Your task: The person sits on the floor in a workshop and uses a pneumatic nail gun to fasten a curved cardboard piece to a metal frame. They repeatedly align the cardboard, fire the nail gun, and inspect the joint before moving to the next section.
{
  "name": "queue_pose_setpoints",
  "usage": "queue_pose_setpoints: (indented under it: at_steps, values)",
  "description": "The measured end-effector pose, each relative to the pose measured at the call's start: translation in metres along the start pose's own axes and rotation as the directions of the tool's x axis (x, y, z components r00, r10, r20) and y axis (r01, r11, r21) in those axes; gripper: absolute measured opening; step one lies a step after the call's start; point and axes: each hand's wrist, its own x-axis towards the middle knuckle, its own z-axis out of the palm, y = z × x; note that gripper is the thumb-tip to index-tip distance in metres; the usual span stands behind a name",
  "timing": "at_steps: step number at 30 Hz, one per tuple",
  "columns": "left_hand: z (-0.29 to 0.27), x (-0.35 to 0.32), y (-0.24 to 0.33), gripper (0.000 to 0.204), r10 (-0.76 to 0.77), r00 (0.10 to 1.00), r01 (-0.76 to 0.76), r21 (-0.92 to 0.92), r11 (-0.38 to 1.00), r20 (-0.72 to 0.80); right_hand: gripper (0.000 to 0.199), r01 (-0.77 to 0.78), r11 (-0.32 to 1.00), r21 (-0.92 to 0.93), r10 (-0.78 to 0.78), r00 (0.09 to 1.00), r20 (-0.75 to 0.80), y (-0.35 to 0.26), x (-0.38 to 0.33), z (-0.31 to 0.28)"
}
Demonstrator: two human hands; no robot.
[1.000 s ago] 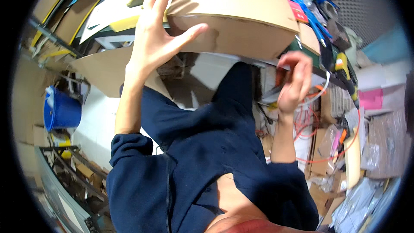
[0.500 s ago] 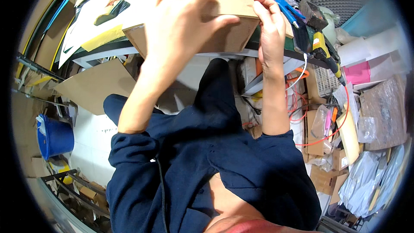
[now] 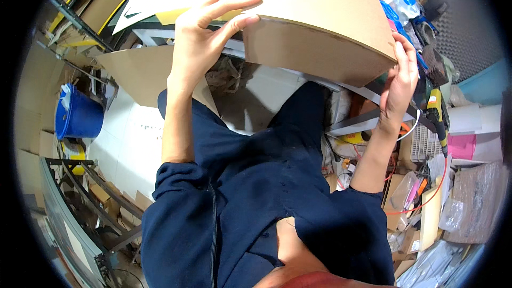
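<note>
A large box-shaped piece of brown board (image 3: 320, 48) rests on the worktable, its flat top and front panel facing me. My left hand (image 3: 205, 29) is at the left front corner, long fingers on the top edge and thumb lower at the corner. At the right front corner, my right hand (image 3: 401, 82) has its fingers curled against the edge, with its thumb partly hidden. The inside and back of the box do not show.
White and yellow sheets (image 3: 154, 5) lie at the table's left. Tools and blue items clutter the right, with a yellow-black power tool (image 3: 437, 112) hanging on a red cord. A loose board (image 3: 141, 74) leans below; a blue bucket (image 3: 80, 111) stands left.
My left hand has come down from over the board to its left corner. My right hand stays at the right corner. The whole view has shifted, with the box now farther right.
</note>
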Motion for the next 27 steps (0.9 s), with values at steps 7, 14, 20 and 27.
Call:
queue_pose_setpoints:
  at_steps: [7,14,20,27]
  values:
    - [0.006,-0.017,-0.013,0.027,-0.020,0.997,0.000,-0.243,0.970,-0.080,0.032,0.206,0.824,-0.527,-0.208,0.976,0.056,0.001,0.004,-0.068]
    - [0.029,-0.011,-0.007,0.048,0.036,0.989,-0.057,-0.138,0.989,-0.146,0.046,0.096,-0.219,-0.971,-0.027,0.994,0.105,-0.028,-0.004,-0.265]
    - [0.040,-0.014,-0.010,0.036,-0.062,0.979,0.009,-0.260,0.966,-0.194,0.070,0.114,-0.012,-0.993,0.163,0.980,0.111,-0.011,0.002,-0.283]
    - [0.038,-0.020,-0.020,0.030,-0.019,0.985,-0.058,-0.426,0.903,-0.173,0.064,0.215,0.103,-0.971,0.210,0.950,0.233,-0.008,0.033,-0.270]
